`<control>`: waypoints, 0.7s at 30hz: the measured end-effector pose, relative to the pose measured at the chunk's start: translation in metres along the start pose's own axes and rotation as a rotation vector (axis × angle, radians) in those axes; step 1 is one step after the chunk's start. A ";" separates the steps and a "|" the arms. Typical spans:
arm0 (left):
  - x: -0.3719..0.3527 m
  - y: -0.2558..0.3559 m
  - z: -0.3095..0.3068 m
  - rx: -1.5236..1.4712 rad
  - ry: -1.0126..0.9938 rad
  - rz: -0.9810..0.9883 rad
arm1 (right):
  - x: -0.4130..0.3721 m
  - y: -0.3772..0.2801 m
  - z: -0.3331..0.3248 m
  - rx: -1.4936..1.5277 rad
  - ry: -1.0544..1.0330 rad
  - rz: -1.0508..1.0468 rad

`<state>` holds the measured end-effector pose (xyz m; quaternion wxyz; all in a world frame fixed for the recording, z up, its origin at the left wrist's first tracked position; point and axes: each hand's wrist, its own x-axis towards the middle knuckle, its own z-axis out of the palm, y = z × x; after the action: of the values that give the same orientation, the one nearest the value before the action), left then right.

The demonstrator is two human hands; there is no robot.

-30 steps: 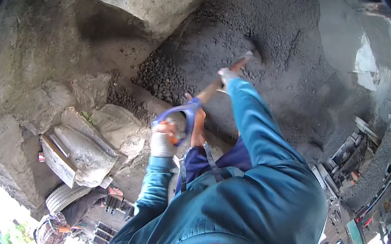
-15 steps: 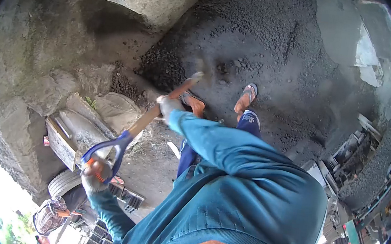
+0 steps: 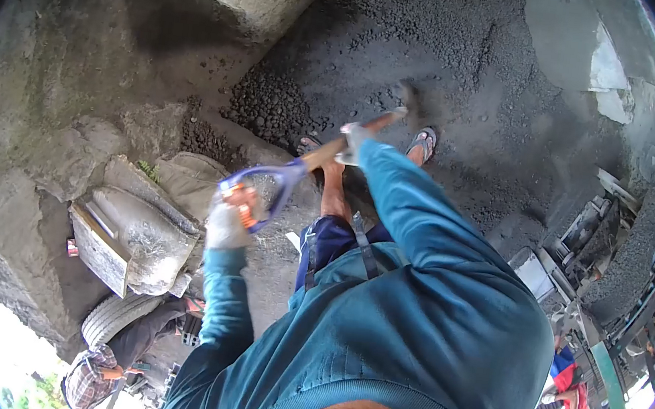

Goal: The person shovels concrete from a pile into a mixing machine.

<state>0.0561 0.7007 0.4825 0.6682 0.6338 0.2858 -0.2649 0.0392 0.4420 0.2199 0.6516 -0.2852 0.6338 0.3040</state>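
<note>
your view is a strong fisheye: a black ring cuts off the corners, lines bend near the rim, and a thin blue fringe runs along it. daylight burns out to white at the lower left and lower right edges. the gravel heap (image 3: 458, 50) sits in soft, even shade with no hard shadows. the far end of the shovel (image 3: 321, 154) smears with motion blur, while your left hand (image 3: 226, 225) and right hand (image 3: 351, 141) gripping it look fairly sharp.

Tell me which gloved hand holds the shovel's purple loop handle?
The left hand, at the purple loop handle; the right hand grips the brown wooden shaft.
</note>
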 end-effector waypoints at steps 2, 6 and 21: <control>-0.026 0.039 -0.030 -0.071 0.232 -0.051 | -0.041 0.019 0.056 0.049 -0.135 0.014; -0.106 0.100 -0.030 -0.232 0.038 0.136 | -0.050 0.053 0.145 -0.024 -0.434 0.091; 0.079 -0.002 0.266 0.074 -0.458 -0.676 | -0.297 -0.101 -0.143 -0.477 -0.792 -0.554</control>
<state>0.1219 0.4352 0.4338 0.5666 0.4524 0.3122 -0.6139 0.0191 0.2577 0.5104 0.8135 -0.4454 0.1541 0.3408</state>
